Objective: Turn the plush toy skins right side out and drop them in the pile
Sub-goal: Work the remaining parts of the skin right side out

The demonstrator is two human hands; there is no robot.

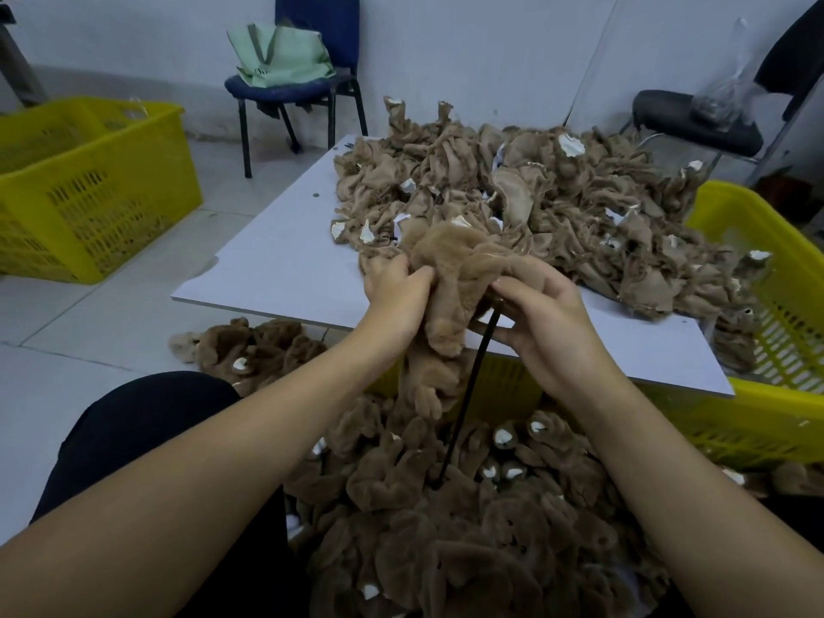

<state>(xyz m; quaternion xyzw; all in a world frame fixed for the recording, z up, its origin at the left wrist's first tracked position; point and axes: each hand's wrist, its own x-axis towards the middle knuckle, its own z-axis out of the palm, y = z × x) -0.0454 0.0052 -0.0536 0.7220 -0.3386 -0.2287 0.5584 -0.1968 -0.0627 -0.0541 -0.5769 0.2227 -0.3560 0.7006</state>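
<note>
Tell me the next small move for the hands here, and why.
Probably push the remaining part out over the black rod. Both the left hand and the right hand grip the skin, which already shows fur outside and hangs above the finished pile; the right hand also holds the rod, so turning seems nearly done, not released.

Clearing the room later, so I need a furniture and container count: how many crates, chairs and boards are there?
Yellow crates: 2, one at left, one at right
Chairs: 2, one blue, one black
White board: 1
Total: 5
</note>
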